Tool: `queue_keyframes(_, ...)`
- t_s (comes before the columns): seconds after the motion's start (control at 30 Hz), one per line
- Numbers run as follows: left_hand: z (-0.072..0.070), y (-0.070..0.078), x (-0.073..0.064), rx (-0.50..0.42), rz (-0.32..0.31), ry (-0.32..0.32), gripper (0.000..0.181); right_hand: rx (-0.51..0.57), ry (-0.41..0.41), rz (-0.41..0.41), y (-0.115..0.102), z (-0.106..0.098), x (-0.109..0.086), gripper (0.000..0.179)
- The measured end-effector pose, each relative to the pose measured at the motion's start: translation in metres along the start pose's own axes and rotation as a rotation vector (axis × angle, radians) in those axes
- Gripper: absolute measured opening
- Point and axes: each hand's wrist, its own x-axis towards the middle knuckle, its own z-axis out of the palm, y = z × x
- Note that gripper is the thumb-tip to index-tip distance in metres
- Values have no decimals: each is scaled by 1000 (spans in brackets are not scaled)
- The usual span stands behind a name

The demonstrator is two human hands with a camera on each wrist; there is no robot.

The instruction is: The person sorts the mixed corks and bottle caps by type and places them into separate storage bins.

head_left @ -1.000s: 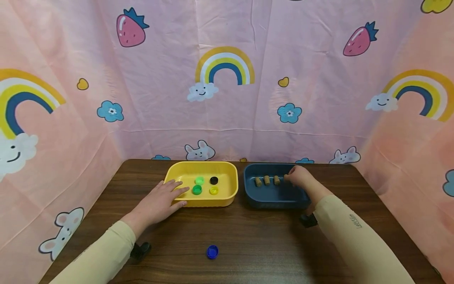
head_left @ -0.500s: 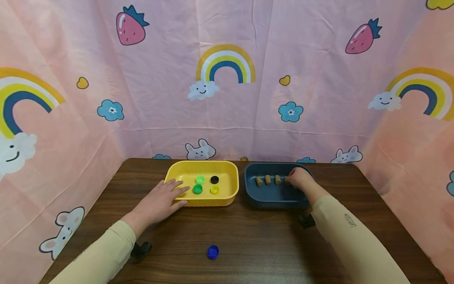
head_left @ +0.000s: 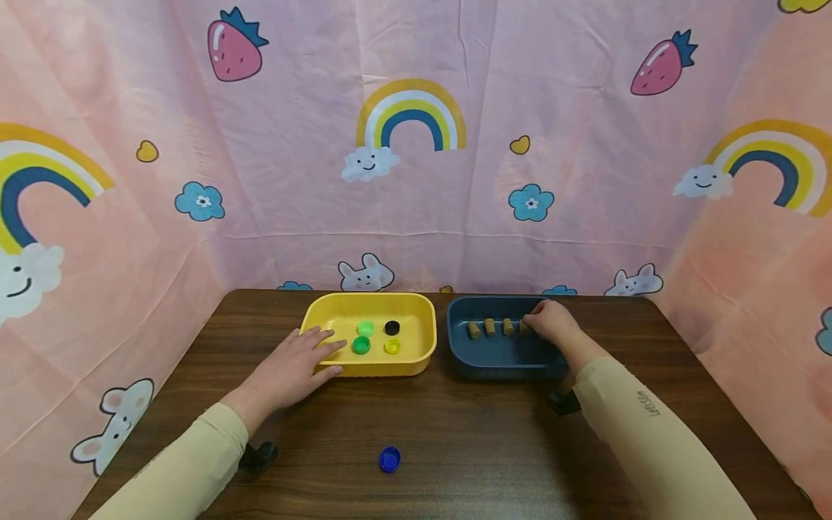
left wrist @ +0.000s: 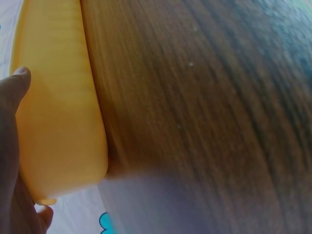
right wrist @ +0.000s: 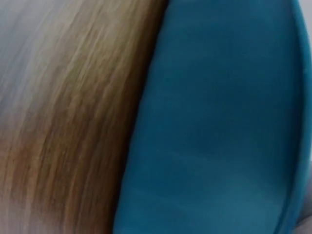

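My left hand (head_left: 295,367) rests with spread fingers over the near-left rim of the yellow tray (head_left: 416,368). In the left wrist view its thumb (left wrist: 19,83) lies against the tray's side. Inside are a light green cap (head_left: 366,328), a green cap (head_left: 361,345), a black cap (head_left: 392,328) and a yellow cap (head_left: 392,347). My right hand (head_left: 552,323) reaches into the dark blue tray (head_left: 507,367), fingertips pinching the rightmost cork (head_left: 523,328), which they partly hide. Several corks stand in a row there, among them the middle cork (head_left: 490,327).
A blue bottle cap (head_left: 390,459) lies on the brown wooden table (head_left: 455,426), in front of the two trays. Behind and on both sides hangs a pink patterned cloth (head_left: 429,209). The blue tray's outer wall (right wrist: 209,122) fills much of the right wrist view.
My right hand has set the rightmost cork down in line with the others and now sits slightly higher over it. My left hand has stayed on the yellow tray.
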Motion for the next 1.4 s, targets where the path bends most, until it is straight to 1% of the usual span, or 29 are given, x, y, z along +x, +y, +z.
queue_keyframes(0.1,0,0,0,3,0,2,58,28,47,-10,-3,-4,-5,41)
queue_keyframes(0.3,0,1,1,-5,-1,-3,58,149,134,-23,-14,-8,-25,38)
queue_keyframes(0.4,-1,0,1,-9,-8,-12,59,202,179,-58,-20,-5,-38,36)
queue_keyframes(0.57,-1,0,0,-14,-14,-14,58,247,212,-138,-29,7,-66,31)
queue_keyframes(0.73,-2,1,-1,-17,-8,-8,58,266,174,-216,-37,21,-97,24)
queue_keyframes(0.9,-2,1,-1,-18,-6,-7,58,285,129,-256,-42,29,-117,19)
queue_keyframes(1.03,-1,-1,0,-15,-8,-8,59,292,110,-271,-49,34,-124,15)
queue_keyframes(1.2,1,-1,0,-12,-11,-6,59,275,77,-306,-62,42,-131,9)
queue_keyframes(1.3,1,-1,0,-13,-12,-5,59,247,48,-331,-72,50,-134,8)
queue_keyframes(1.4,2,0,0,-14,-12,-2,59,201,0,-374,-82,60,-138,8)
